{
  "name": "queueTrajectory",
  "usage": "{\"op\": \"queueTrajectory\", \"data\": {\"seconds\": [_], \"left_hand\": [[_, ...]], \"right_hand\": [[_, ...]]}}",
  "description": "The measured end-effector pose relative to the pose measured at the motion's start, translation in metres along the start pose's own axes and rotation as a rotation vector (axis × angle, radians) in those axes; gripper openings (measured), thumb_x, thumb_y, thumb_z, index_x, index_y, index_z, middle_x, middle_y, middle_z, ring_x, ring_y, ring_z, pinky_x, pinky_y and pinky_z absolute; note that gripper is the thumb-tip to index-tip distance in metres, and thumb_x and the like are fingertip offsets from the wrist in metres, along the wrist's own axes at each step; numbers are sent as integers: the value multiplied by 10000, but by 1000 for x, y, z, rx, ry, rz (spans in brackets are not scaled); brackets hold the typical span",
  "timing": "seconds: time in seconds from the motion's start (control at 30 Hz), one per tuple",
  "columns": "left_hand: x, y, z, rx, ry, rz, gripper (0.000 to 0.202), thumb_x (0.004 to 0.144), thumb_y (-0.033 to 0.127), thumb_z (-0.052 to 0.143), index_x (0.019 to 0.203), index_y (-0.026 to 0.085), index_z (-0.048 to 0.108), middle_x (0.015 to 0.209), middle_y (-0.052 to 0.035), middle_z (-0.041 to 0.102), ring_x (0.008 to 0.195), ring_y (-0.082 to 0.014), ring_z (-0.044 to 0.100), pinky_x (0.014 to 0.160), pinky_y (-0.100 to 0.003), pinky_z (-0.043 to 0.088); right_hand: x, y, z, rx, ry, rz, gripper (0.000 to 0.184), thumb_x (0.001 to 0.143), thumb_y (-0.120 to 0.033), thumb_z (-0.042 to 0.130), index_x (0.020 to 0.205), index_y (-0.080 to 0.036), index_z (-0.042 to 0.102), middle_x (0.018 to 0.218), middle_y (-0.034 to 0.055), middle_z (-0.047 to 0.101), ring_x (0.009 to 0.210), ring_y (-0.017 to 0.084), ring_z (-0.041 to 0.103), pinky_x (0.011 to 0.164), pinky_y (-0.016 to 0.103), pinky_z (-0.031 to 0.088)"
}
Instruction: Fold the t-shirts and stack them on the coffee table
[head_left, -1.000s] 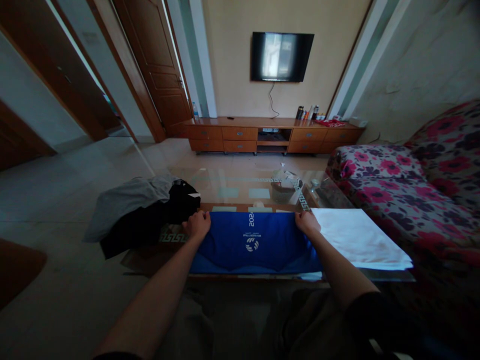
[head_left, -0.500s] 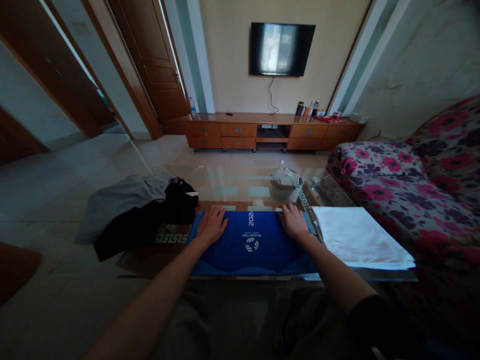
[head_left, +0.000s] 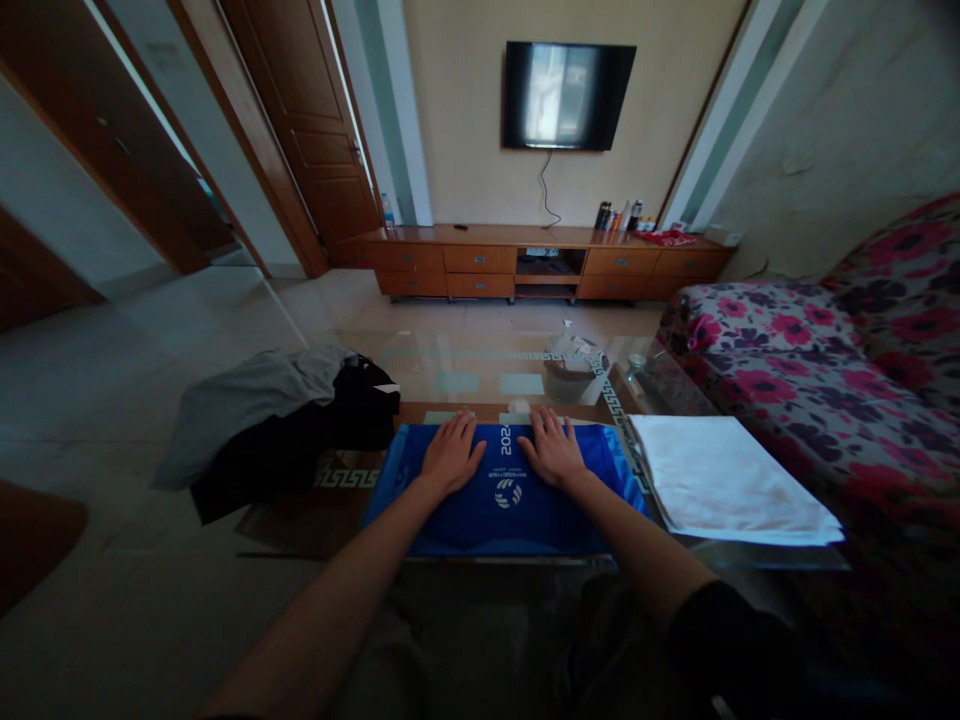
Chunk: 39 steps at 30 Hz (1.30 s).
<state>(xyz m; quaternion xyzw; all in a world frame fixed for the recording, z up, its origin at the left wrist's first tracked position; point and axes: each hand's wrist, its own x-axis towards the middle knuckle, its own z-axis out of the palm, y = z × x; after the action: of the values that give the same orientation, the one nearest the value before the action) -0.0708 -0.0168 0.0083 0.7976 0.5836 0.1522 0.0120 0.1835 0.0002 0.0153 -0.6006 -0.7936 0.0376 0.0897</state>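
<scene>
Squarely at the near edge of the glass counter (head_left: pixel 465 360): one blue garment (head_left: pixel 450 520), folded flat, white logo up. Pressed onto its far half, two hands, left hand (head_left: pixel 452 455) and right hand (head_left: pixel 555 450), palms down, fingers spread, close together on either side of the logo. Grip released on both, grasping nothing. Just right of the blue cloth, nearly touching its edge: one white folded cloth (head_left: pixel 727 480), reaching toward the counter's near right corner. To the left, a narrow strip of patterned counter, then one heap of grey and black clothes (head_left: pixel 277 420), spilling over the left edge. Beyond the fingertips, open glass up to one small container (head_left: pixel 570 372). Further right, one flowered sofa (head_left: pixel 810 350), close against the counter. Further left, wide bare floor (head_left: pixel 150 340).
</scene>
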Motion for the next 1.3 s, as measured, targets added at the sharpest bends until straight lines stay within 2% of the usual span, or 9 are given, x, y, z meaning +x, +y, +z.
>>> {"op": "queueTrajectory", "data": {"seconds": [0.17, 0.43, 0.6, 0.77, 0.87, 0.97, 1.07, 1.17, 1.3], "left_hand": [[10, 27, 19, -28, -76, 72, 631, 1011, 426, 313, 1596, 190, 299, 1654, -75, 305, 1548, -242, 205, 1269, -440, 152], [10, 17, 28, -95, -139, 65, 675, 994, 485, 360, 1607, 219, 264, 1664, -65, 281, 1549, -238, 201, 1261, -450, 173], [0, -4, 19, -52, -26, -29, 630, 1004, 506, 326, 1581, 253, 327, 1643, -55, 336, 1547, -244, 211, 1263, -452, 155], [-15, -44, 10, 22, -31, -200, 684, 1002, 552, 299, 1574, 178, 337, 1630, -122, 347, 1540, -284, 227, 1248, -492, 169], [-21, -60, 7, 17, -55, -174, 699, 1000, 551, 306, 1573, 151, 329, 1648, -131, 303, 1549, -274, 200, 1250, -476, 176], [-22, -63, 3, 11, -56, -133, 681, 996, 530, 338, 1573, 169, 327, 1653, -108, 299, 1552, -257, 193, 1256, -457, 173], [-19, -53, -7, 33, 26, -148, 619, 1016, 473, 310, 1556, 173, 358, 1643, -99, 328, 1548, -239, 209, 1266, -437, 153], [-16, -35, -16, 78, 114, -88, 568, 1034, 427, 281, 1528, 180, 412, 1635, -97, 344, 1550, -238, 197, 1275, -443, 118], [-24, -13, -11, 63, 51, 80, 561, 1033, 472, 316, 1540, 250, 406, 1644, -51, 335, 1542, -242, 220, 1267, -463, 147]], "right_hand": [[13, -45, 18, 56, -15, -130, 783, 1022, -629, 161, 1623, -132, 222, 1691, 115, 114, 1563, 269, 80, 1244, 466, 15], [7, -43, 24, 62, -106, -96, 783, 1023, -635, 146, 1633, -147, 193, 1695, 102, 85, 1564, 262, 83, 1249, 452, 47], [-3, -12, 17, 26, -96, -54, 834, 1004, -676, 166, 1626, -122, 215, 1694, 120, 84, 1566, 270, 58, 1251, 432, 54], [-14, 48, 13, -61, -45, 149, 881, 998, -684, 166, 1618, -59, 196, 1686, 161, 116, 1565, 279, 50, 1249, 461, 14], [-21, 82, 11, -89, -47, 222, 867, 1007, -658, 162, 1617, -43, 179, 1685, 163, 117, 1566, 264, 44, 1251, 446, 23], [-23, 97, 9, -91, -53, 200, 824, 1017, -629, 172, 1626, -74, 158, 1691, 141, 109, 1567, 243, 43, 1253, 431, 37], [-19, 91, 3, -93, -37, 217, 796, 1021, -609, 198, 1623, -88, 192, 1692, 140, 109, 1567, 250, 43, 1253, 442, 30], [-18, 67, -5, -136, 51, 252, 756, 1030, -565, 222, 1610, -79, 240, 1692, 152, 89, 1566, 278, 12, 1247, 489, -17], [-33, 30, -6, -140, 70, 171, 695, 1032, -580, 218, 1626, -221, 230, 1705, 75, 66, 1562, 319, 6, 1214, 611, -27]]}}
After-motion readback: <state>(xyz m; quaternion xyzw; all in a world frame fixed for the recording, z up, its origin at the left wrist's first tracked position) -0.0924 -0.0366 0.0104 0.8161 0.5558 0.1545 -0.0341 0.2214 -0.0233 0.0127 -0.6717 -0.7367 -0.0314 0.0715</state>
